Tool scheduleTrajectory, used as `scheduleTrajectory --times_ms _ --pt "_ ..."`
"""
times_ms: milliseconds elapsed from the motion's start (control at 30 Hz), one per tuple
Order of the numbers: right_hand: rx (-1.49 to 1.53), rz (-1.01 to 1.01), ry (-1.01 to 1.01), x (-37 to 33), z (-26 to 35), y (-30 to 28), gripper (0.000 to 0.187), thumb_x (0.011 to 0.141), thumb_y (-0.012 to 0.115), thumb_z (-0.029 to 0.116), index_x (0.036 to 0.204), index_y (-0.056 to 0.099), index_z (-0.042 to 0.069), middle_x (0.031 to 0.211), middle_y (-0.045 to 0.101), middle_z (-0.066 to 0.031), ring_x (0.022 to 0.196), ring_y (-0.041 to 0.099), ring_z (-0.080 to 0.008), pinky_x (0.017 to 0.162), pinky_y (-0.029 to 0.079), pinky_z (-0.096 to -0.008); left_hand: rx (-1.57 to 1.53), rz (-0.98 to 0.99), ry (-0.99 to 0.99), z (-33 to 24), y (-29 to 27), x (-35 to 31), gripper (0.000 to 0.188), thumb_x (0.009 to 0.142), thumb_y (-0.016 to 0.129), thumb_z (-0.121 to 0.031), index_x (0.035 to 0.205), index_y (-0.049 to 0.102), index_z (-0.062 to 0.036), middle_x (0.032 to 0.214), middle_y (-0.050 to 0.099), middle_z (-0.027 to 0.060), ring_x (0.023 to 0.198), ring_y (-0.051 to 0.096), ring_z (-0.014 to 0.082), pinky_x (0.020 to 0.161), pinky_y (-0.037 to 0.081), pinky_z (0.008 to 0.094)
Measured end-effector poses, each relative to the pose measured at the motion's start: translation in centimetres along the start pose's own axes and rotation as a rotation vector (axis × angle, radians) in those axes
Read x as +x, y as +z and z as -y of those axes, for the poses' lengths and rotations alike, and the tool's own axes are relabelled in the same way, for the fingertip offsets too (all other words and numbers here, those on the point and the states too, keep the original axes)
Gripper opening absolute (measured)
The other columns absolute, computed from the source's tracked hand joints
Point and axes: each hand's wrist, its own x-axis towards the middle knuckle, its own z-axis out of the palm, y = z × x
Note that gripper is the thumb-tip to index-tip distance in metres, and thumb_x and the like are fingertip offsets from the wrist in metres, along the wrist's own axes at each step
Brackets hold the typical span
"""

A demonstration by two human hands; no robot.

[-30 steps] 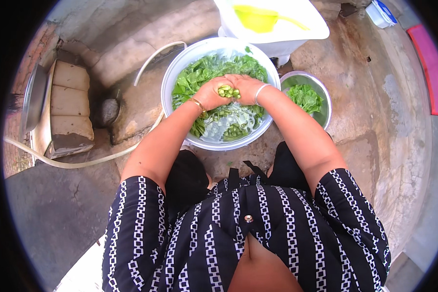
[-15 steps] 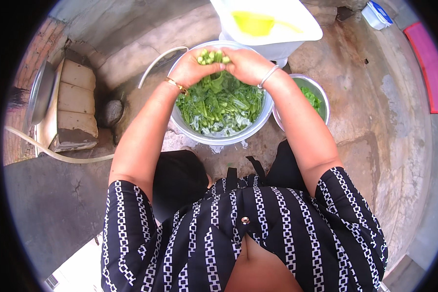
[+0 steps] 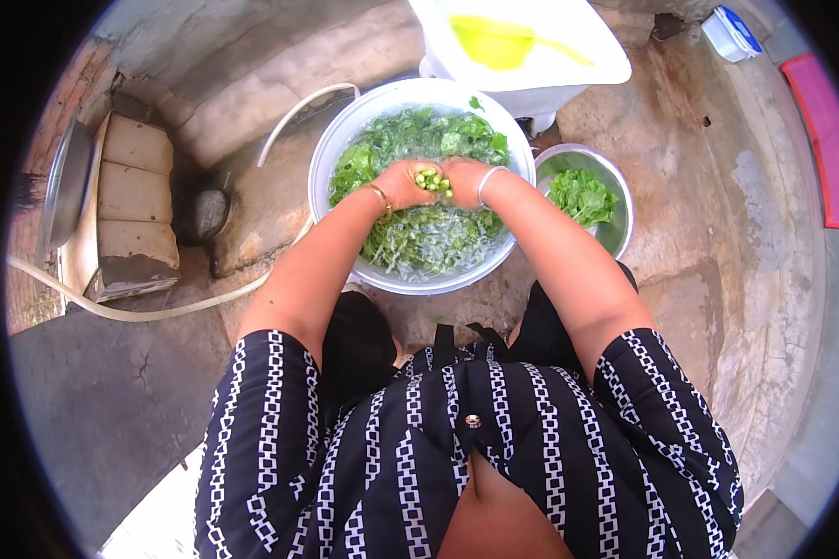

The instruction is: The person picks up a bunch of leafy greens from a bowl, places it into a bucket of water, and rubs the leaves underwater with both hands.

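Head view: over the big white basin (image 3: 326,168) of water and leaves, left hand (image 3: 403,183) and right hand (image 3: 461,177) squeeze together around a bunch of green stems (image 3: 429,178), cut ends pointing up, long axis roughly vertical.

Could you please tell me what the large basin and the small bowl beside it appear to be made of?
The large basin looks like white plastic or enamel: a matt, even, pale rim, so I cannot be sure which. The small bowl looks like polished steel: a grey, shiny wall that reflects light.
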Motion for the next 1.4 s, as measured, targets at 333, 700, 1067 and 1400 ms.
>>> scheduleTrajectory --times_ms 333,700,1067,1400 --pt "0.201 -0.28 -0.073 -4.6 4.5 -8.9 0.026 0.082 0.055 0.019 0.104 0.053 0.005 0.104 0.06 -0.0195 0.098 0.057 -0.0353 0.085 0.044 -0.0396 -0.289 -0.244 0.142 -8.9 -4.0 -3.2 0.026 0.075 0.07 -0.006 0.099 0.06 -0.0062 0.093 0.063 -0.0007 0.086 0.056 0.0081 0.08 0.045 0.0238" --pt "0.678 -0.529 -0.403 -9.9 11.5 -18.1 0.03 0.085 0.049 0.016 0.109 0.054 -0.001 0.096 0.062 -0.0086 0.087 0.057 -0.0151 0.08 0.045 -0.0287 -0.492 -0.307 0.371 -22.6 -8.1 -9.2 0.026 0.079 0.067 -0.011 0.101 0.058 -0.0009 0.093 0.062 0.0063 0.083 0.061 0.0138 0.074 0.05 0.0282" --pt "0.752 -0.491 -0.418 -11.8 13.4 -20.0 0.029 0.081 0.044 0.0 0.108 0.056 0.001 0.098 0.059 -0.0057 0.091 0.054 -0.015 0.081 0.043 -0.0278 -0.609 -0.256 0.448 -25.7 -8.1 -10.4 0.016 0.078 0.061 0.001 0.094 0.062 0.0006 0.087 0.064 0.0076 0.076 0.062 0.0169 0.07 0.052 0.0286" --pt "0.822 -0.476 -0.543 -11.9 13.9 -20.1 0.031 0.081 0.043 0.0 0.11 0.056 0.001 0.1 0.059 -0.0059 0.092 0.053 -0.0149 0.082 0.043 -0.0273 -0.575 -0.248 0.486 -26.6 -8.0 -11.0 0.017 0.078 0.062 -0.001 0.096 0.062 0.0013 0.088 0.065 0.008 0.078 0.062 0.0168 0.071 0.052 0.0288"
